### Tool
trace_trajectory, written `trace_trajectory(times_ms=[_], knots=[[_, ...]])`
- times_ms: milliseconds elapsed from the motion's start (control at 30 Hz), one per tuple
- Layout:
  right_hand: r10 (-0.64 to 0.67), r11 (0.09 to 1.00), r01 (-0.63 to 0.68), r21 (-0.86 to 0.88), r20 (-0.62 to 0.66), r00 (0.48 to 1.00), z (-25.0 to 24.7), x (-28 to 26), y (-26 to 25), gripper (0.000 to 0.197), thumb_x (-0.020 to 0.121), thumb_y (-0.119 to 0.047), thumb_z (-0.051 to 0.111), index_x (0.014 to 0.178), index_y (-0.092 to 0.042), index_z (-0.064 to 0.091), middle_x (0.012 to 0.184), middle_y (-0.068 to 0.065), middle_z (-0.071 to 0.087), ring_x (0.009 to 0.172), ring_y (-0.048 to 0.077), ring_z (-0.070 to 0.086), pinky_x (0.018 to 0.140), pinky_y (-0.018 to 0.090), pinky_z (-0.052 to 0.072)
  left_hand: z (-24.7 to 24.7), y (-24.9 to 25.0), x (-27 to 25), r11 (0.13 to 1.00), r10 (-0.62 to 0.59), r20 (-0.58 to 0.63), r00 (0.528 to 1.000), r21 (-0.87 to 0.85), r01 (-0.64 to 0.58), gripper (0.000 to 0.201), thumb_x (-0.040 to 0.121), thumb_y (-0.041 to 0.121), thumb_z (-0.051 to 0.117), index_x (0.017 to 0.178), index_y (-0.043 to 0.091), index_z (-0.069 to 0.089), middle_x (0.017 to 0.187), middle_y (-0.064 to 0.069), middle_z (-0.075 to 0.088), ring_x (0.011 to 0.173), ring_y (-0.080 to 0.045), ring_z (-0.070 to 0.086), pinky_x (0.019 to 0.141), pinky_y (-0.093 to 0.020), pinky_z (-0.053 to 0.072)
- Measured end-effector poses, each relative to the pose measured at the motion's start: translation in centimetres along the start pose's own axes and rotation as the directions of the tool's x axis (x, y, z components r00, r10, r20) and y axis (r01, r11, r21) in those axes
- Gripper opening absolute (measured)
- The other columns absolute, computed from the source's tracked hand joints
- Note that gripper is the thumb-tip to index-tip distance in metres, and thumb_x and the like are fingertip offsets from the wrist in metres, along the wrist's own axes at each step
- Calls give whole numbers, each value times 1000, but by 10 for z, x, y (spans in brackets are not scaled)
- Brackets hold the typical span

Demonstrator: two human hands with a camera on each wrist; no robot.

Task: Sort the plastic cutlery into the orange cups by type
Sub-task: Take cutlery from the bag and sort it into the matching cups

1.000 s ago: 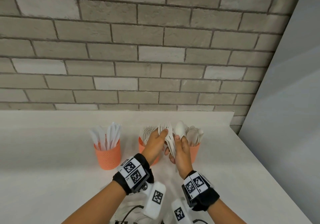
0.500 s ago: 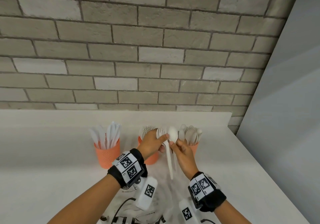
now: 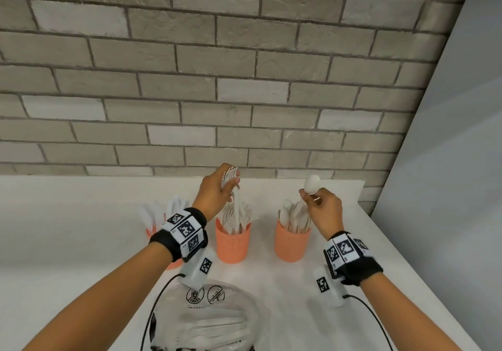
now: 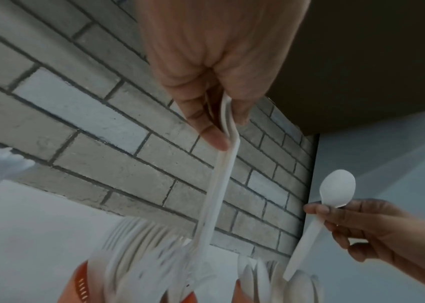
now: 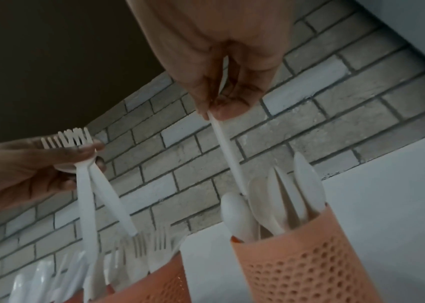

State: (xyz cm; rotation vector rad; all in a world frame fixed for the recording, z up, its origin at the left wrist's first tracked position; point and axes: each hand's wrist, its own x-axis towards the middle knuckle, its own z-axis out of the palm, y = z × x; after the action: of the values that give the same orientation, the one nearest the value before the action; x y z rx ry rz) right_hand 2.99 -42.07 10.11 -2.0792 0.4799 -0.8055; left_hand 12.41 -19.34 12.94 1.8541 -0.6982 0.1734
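Note:
Three orange mesh cups stand in a row on the white table [image 3: 81, 215]. The left cup [image 3: 150, 232], holding knives, is mostly hidden behind my left wrist. My left hand [image 3: 220, 191] grips a few white forks [image 3: 230, 174] by their necks, and their handles hang down into the middle cup [image 3: 232, 244] of forks. My right hand [image 3: 312, 199] pinches one white spoon [image 3: 312, 183] just below its bowl; its handle tip reaches among the spoons in the right cup [image 3: 292, 244]. In the right wrist view the spoon handle [image 5: 228, 151] points down at the spoon cup [image 5: 297, 266].
A clear plastic bag [image 3: 214, 320] with more white cutlery lies at the table's front, under my forearms, with black cables beside it. A brick wall [image 3: 244, 79] closes the back. The table's edge [image 3: 423, 277] runs along the right, next to a grey panel [image 3: 448, 160].
My hands were together between the middle and right cups. They have parted: the left one rose with the forks over the middle cup, the right one carried the spoon over the right cup.

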Motion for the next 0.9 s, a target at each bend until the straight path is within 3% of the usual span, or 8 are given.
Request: trace_trajectory(times_ms=[100,200,400,467,567,633,767,900], knots=[[21,990,-12,-142,63,998,2,3,7,33,89,-34,60,90,-1,64,80,6,63,74,21,56,58,25,36,6,-8,4,998,24,67,997,57,-28,4,94,20,51,97,22,52,78,-1,64,60,-16,59,66,-35,55],[24,970,7,-244,123,992,4,1,14,32,89,-36,58,95,-5,68,89,9,70,83,25,63,66,26,39,12,-18,6,994,37,141,989,100,-52,4,94,20,51,97,23,53,76,6,62,69,-16,61,70,-33,54],[75,853,72,-517,257,963,3,-5,13,29,91,-35,51,72,-14,56,83,7,66,80,24,61,64,25,37,19,-38,6,981,63,219,974,163,-101,4,93,21,53,95,24,54,78,12,62,71,10,59,65,-6,42],[99,812,92,-577,291,951,4,-6,14,25,91,-34,49,73,-16,52,83,5,63,79,23,58,65,25,36,20,-41,6,980,58,218,974,176,-98,6,93,21,53,98,20,56,81,8,63,73,2,60,68,-10,42],[103,792,116,-600,319,942,9,-6,14,21,88,-29,48,91,-13,61,93,4,69,87,24,63,67,26,39,24,-45,5,967,43,252,967,231,-104,16,93,22,53,103,10,58,87,-2,67,81,-18,63,71,-19,44],[91,787,132,-602,324,942,10,-6,13,22,85,-28,52,99,-14,61,96,3,68,90,24,63,67,26,39,29,-51,4,946,12,281,960,308,-102,20,94,24,53,104,8,58,92,-10,68,85,-25,62,73,-29,44],[73,800,120,-588,293,953,14,-9,15,37,82,-28,57,117,-17,51,107,3,64,97,24,61,69,25,36,34,-56,3,878,-63,271,961,472,-76,25,94,28,50,110,10,56,94,-11,58,90,-23,50,74,-29,37],[-64,774,210,-598,255,965,17,-13,21,47,83,-23,58,128,-18,46,120,5,47,111,23,48,72,27,40,37,-56,3,794,-27,267,963,592,-142,30,95,21,48,123,13,51,120,-8,54,113,-25,47,90,-32,39]])
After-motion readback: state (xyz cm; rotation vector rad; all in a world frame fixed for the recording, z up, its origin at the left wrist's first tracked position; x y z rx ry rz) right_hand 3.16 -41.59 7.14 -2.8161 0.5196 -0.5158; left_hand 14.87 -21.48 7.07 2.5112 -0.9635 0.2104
